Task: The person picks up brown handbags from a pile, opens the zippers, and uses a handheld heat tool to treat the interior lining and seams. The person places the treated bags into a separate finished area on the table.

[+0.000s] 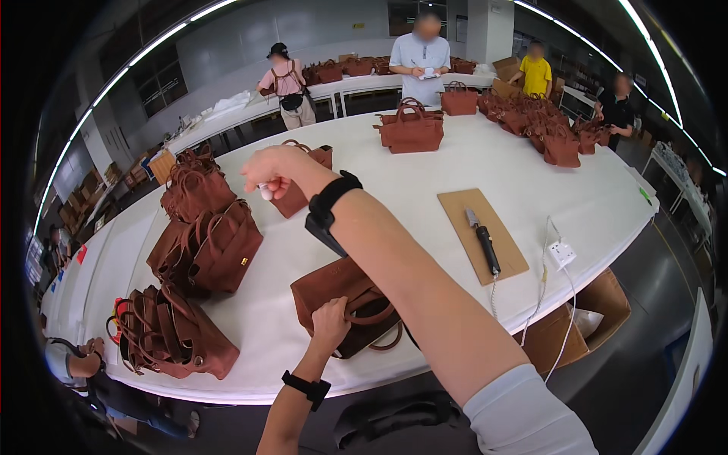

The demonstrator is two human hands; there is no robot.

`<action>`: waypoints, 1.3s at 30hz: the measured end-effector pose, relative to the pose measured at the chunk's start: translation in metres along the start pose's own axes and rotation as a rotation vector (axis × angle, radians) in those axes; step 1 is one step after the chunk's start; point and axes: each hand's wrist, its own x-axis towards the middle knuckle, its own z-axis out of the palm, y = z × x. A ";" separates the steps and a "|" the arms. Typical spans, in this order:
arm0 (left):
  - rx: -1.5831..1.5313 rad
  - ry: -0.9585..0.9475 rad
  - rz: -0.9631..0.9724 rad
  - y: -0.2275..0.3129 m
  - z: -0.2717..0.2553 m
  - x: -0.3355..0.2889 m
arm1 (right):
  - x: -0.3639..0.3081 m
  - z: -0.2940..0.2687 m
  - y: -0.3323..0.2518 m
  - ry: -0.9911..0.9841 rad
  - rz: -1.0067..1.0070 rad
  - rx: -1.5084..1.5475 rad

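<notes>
A brown handbag [326, 292] lies tipped on the white table in front of me, its opening toward me. My left hand [331, 322] is closed at its upper edge, beside the base of a handle. My right arm reaches across to the far left, over part of this bag. The right hand [277, 168] is curled, with a small white thing [265, 192] at its fingertips that I cannot identify. Behind that hand stands another brown handbag [292, 201], partly hidden by it. Dark bands circle both wrists.
Brown handbags [178, 334] crowd the table's left side. A black-handled tool [485, 246] with a cord rests on a brown board [449, 216], near a white power strip [561, 254]. One handbag [412, 133] stands far ahead, with a pile [542, 129] at right. Several people stand around.
</notes>
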 end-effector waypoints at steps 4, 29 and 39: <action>-0.019 0.116 0.098 0.008 0.009 0.005 | -0.016 0.031 -0.001 -0.022 -0.223 0.032; -0.163 0.051 -0.010 0.023 -0.021 0.032 | -0.100 0.320 0.292 0.245 -0.022 -0.303; -0.102 0.083 -0.049 0.004 -0.031 0.014 | -0.138 0.302 0.245 0.217 -0.208 -0.219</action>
